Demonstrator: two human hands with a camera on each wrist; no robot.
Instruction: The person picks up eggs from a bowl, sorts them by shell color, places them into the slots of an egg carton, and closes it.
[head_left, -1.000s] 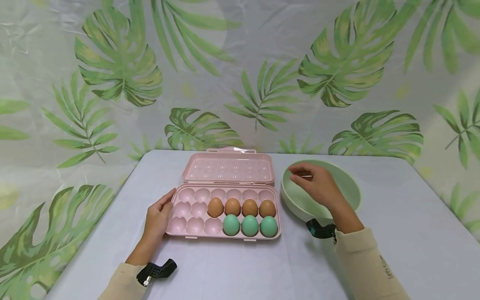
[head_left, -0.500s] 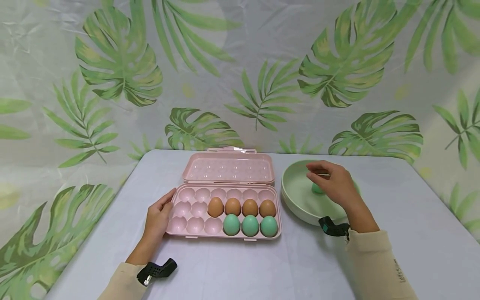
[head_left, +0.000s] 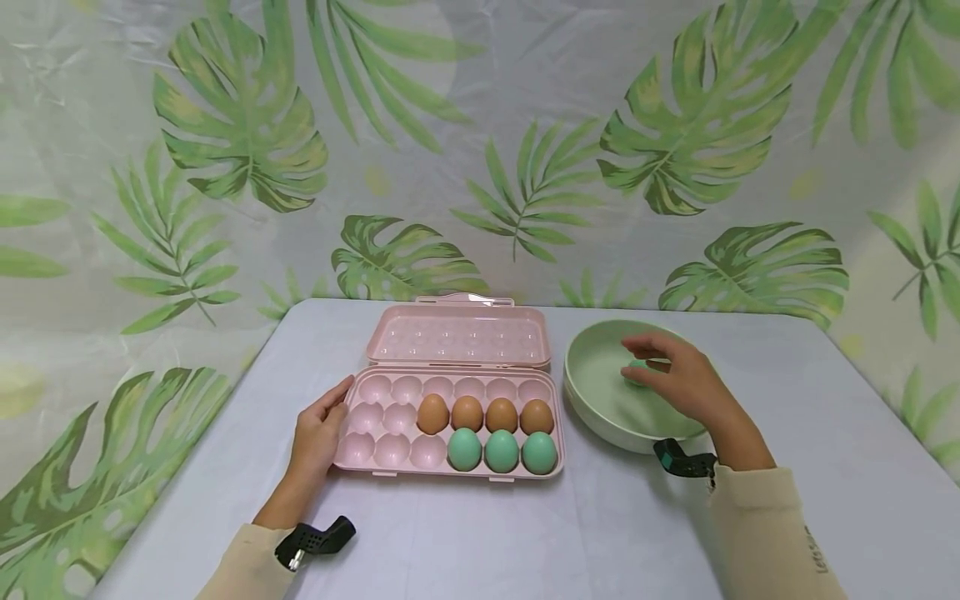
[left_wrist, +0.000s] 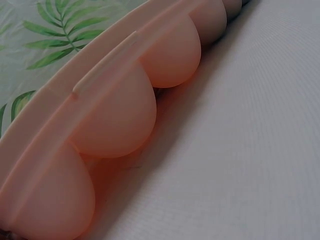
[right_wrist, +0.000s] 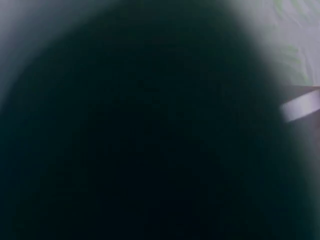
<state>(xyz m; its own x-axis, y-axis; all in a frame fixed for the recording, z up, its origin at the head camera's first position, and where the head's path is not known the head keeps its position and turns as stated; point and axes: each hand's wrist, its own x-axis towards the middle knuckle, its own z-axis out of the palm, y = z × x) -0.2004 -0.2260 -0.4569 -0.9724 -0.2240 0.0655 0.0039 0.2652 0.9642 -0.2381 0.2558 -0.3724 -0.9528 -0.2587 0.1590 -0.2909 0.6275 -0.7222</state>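
Note:
My left hand grips the left edge of a pink egg carton, which lies with its lid raised. In its cups sit several brown eggs in the middle row and three green eggs in the front row. The left wrist view shows the carton's rounded cups from the side. My right hand is over a pale green bowl, thumb and fingers apart around a green egg inside it. The thumb partly covers that egg. A dark blur fills most of the right wrist view.
The carton's lid stands behind its base. Bowl and carton stand side by side with a narrow gap. A white cloth covers the table, and a leaf-patterned sheet hangs behind it.
My right hand has moved right and down over the bowl. The green egg, hidden a second ago, came into sight below the hand and now shows between thumb and fingers. The left hand has stayed put.

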